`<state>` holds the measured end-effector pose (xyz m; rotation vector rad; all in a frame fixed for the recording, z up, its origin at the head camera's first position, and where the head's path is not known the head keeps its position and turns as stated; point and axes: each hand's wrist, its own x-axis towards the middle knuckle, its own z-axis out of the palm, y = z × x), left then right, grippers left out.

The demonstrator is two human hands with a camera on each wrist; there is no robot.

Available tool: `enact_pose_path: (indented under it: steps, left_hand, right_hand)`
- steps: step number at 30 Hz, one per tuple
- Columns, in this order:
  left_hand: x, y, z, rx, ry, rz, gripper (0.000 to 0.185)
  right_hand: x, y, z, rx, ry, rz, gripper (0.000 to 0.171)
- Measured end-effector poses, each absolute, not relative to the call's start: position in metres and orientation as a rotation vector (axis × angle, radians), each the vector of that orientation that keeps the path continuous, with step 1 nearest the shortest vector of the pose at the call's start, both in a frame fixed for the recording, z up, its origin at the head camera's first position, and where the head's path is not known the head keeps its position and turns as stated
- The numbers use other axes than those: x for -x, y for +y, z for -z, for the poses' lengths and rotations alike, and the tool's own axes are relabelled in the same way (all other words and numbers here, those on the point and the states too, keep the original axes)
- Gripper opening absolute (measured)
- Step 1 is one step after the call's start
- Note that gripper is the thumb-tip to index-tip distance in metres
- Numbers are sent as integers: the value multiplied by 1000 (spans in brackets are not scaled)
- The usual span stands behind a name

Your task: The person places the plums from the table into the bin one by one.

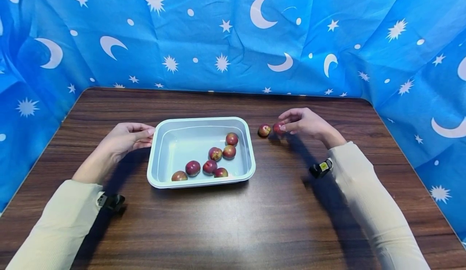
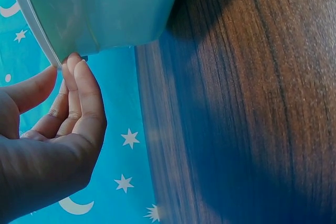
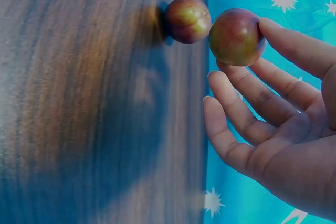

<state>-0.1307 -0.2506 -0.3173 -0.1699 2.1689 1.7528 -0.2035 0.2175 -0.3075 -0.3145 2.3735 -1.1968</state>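
Note:
A white plastic tub (image 1: 171, 140) stands on the table with several red plums inside, mostly toward its front and right. My left hand (image 1: 127, 138) pinches the tub's left rim between thumb and fingers; the left wrist view shows this hand (image 2: 68, 114) at the rim's corner. To the right of the tub, my right hand (image 1: 303, 122) holds a plum (image 3: 237, 37) between thumb and fingertips, just above the table. Another plum (image 1: 264, 130) lies on the table between the tub and that hand. In the right wrist view the other fingers of my hand (image 3: 278, 124) are loosely bent.
The dark wood table (image 1: 233, 225) reaches back to a blue curtain (image 1: 218, 31) with white moons and stars. Dark wrist cameras (image 1: 320, 169) sit at both cuffs. Shadows of the arms fall across the wood.

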Motion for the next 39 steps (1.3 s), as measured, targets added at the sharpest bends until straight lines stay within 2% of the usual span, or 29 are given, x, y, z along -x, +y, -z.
enact_pose_path:
  steps: [19,27,34,39]
  left_hand:
    - [130,-250,315,162,2142,-1785,18]
    - [130,-250,315,167,2152,-1768,25]
    - [129,-251,314,160,2148,-1773,20]
    - [128,-250,314,158,2155,-1765,24]
  right_hand:
    - [209,212,278,346,2425,1220,41]
    - [211,206,266,404,2444,1219,39]
    - [211,200,255,454,2439,1241,37]
    - [212,194,249,470,2435,1262,35]
